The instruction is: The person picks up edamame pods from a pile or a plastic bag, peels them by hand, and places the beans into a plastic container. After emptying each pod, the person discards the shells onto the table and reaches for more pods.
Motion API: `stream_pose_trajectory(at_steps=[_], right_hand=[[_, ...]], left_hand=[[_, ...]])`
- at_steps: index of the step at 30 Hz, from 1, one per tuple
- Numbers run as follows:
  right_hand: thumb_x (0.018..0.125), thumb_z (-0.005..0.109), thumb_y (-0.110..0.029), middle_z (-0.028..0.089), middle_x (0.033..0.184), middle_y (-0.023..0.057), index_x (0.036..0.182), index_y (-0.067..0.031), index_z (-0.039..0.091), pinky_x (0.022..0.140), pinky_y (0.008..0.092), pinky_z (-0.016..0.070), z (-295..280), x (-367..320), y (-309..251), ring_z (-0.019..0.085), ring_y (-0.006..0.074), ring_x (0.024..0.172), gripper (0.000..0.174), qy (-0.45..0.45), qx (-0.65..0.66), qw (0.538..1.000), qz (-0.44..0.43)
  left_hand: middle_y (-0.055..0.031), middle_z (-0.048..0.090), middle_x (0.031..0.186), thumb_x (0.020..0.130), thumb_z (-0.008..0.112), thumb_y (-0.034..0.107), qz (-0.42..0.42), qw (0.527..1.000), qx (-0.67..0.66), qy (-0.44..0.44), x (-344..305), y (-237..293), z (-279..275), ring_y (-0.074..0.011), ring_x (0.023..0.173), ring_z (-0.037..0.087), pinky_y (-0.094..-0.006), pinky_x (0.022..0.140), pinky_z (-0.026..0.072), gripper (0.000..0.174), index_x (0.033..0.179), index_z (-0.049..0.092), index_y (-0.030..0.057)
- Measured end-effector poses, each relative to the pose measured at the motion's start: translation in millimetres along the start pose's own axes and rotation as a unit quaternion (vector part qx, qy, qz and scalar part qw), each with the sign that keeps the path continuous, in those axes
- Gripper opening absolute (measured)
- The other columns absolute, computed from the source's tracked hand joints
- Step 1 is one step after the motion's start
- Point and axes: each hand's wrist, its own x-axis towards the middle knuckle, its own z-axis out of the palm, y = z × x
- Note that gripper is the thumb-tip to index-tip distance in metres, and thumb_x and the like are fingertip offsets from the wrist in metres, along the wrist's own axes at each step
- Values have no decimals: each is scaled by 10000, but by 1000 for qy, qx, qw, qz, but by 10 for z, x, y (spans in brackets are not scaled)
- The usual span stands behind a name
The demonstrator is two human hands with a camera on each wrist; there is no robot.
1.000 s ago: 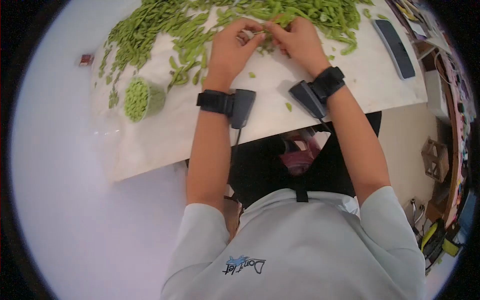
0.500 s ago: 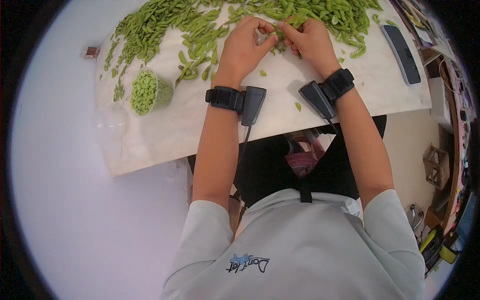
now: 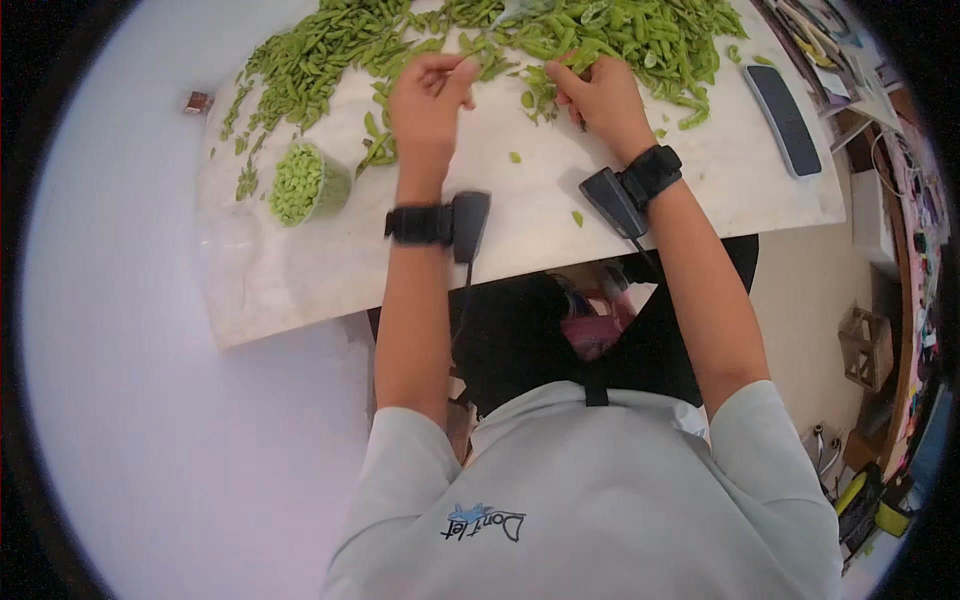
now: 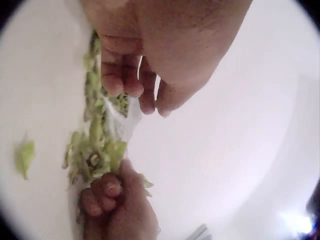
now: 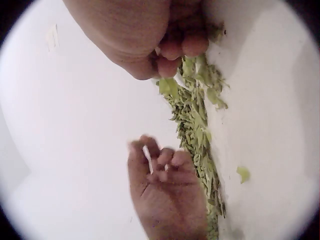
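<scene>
Right hand point(image 3: 606, 100) pinches a green pod point(image 5: 169, 89), likely light, pliable, best held by one end; whether the left hand point(image 3: 425, 108) grips anything, I can't tell.

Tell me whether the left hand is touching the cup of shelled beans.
Apart. The head view shows it: pods and a strip of bare tabletop lie between the left hand and the cup.
</scene>
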Motion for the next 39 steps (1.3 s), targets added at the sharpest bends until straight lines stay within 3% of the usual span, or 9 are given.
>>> stream_pose_trajectory(at_steps=[5, 7, 11, 17, 18, 20, 27, 33, 39], right_hand=[[832, 598, -353, 577, 504, 66, 600, 0, 610, 478, 294, 467, -3, -77, -130, 548, 158, 415, 423, -3, 15, 1000, -9], [829, 603, -349, 588, 523, 68, 616, 3, 613, 479, 298, 467, 15, -45, -43, 549, 158, 420, 412, -5, 29, 999, -27], [824, 601, -371, 565, 486, 80, 558, -15, 607, 472, 308, 455, 8, -35, -42, 541, 162, 414, 445, -15, 2, 1000, -18], [821, 590, -393, 551, 469, 94, 558, -21, 625, 512, 344, 463, 41, -11, 19, 560, 217, 449, 456, -10, -3, 1000, -20], [831, 598, -382, 570, 505, 81, 619, -13, 623, 485, 313, 451, 35, -6, 14, 542, 175, 441, 426, -17, -10, 999, -25], [853, 616, -360, 610, 576, 55, 740, 3, 618, 431, 250, 426, 14, 0, 15, 506, 92, 425, 380, -30, -24, 999, -33], [858, 609, -359, 600, 562, 45, 732, 12, 618, 423, 255, 419, 50, 11, 69, 506, 93, 424, 392, -23, 4, 998, -52], [875, 591, -327, 600, 562, 32, 701, 5, 624, 428, 245, 420, 58, -3, 63, 501, 82, 430, 377, -16, 15, 998, -55], [890, 571, -284, 610, 581, 38, 756, -2, 631, 448, 244, 434, 15, -46, -33, 520, 84, 456, 318, -50, 81, 995, -6]], left_hand=[[-109, 656, 964, 824, 642, 15, 25, 987, 113, 108, -685, 619, -689, -125, 764, 613, -251, 689, 520, 243, 1063, 606, -20], [-63, 666, 941, 806, 656, -23, 42, 952, 258, 161, -844, 767, -1005, -97, 754, 595, -232, 695, 510, 209, 1014, 655, -7], [-44, 672, 871, 804, 669, 48, 4, 878, 447, 168, -959, 886, -1567, -79, 693, 557, -226, 645, 461, 199, 1001, 683, 69], [-39, 683, 890, 808, 659, 104, -47, 823, 547, 145, -972, 831, -1727, -122, 702, 578, -267, 661, 446, 179, 984, 694, 106], [-39, 684, 895, 809, 658, 112, -50, 814, 562, 137, -969, 826, -1724, -133, 705, 582, -275, 669, 445, 178, 983, 693, 107], [-43, 681, 919, 822, 627, 103, -44, 821, 556, 121, -973, 801, -1732, -153, 735, 590, -285, 691, 442, 178, 989, 690, 111], [-40, 671, 957, 847, 508, 37, 13, 807, 577, 123, -1002, 881, -1769, -159, 817, 593, -292, 735, 438, 216, 958, 681, 106], [-42, 668, 921, 855, 518, 42, 28, 857, 491, 157, -872, 771, -1439, -154, 804, 599, -281, 708, 453, 174, 931, 669, 86], [-40, 634, 915, 834, 613, 46, 149, 918, 367, -17, -593, 501, -402, -128, 787, 586, -238, 703, 469, 115, 944, 644, 63]])
